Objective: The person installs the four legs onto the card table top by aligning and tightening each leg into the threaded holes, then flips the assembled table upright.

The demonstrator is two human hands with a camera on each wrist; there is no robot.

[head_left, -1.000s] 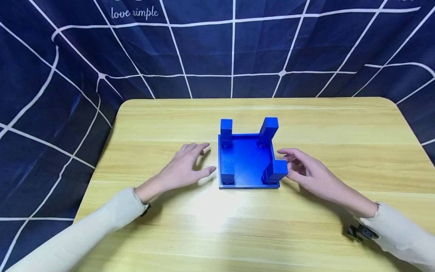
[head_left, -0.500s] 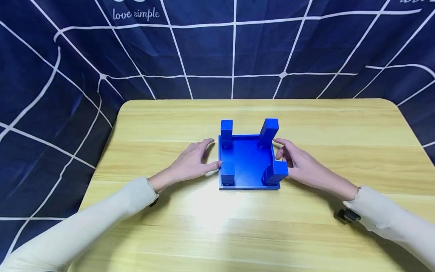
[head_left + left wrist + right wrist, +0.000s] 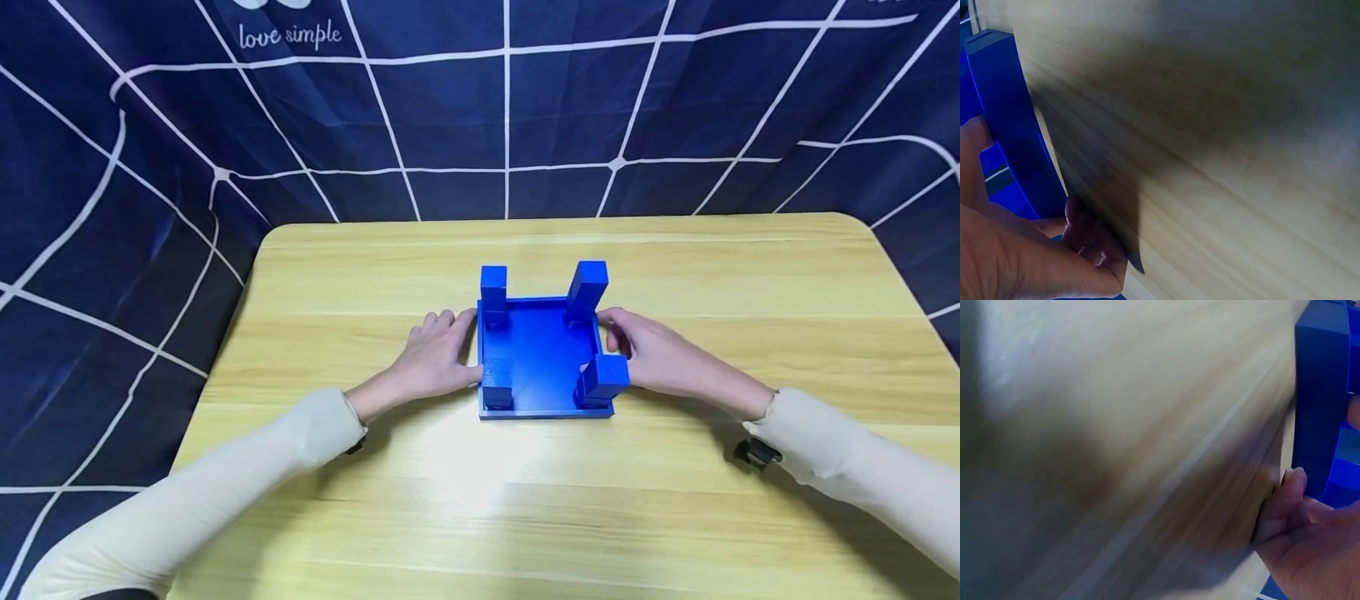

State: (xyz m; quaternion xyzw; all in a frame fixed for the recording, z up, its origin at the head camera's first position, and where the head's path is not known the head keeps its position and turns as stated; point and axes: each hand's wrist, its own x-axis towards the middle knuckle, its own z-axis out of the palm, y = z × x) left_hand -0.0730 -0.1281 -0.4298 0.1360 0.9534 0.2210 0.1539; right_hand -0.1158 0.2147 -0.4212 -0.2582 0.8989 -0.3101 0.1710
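Observation:
A blue square tray (image 3: 543, 358) with an upright post at each corner, like a small upturned table, rests around the table's middle. My left hand (image 3: 429, 360) grips its left side, the thumb over the rim by the near-left post (image 3: 497, 385). In the left wrist view, the curled fingers (image 3: 1088, 234) lie low against the outer wall (image 3: 1016, 119). On the opposite side my right hand (image 3: 667, 354) holds the edge between the two right posts. Its thumb is mostly hidden by the near-right post (image 3: 609, 377); the right wrist view shows fingers (image 3: 1288, 497) tucked at the wall's bottom edge.
The light wooden table (image 3: 360, 275) extends around the tray on all sides. Behind and at the left hangs a dark blue cloth (image 3: 450, 100) with white grid lines and lettering. A small black device (image 3: 759, 454) sits at the right cuff.
Both hands have come in from the sides until they hold the tray's left and right edges. The right hand has also moved slightly away from me. The tray's place on the table looks unchanged.

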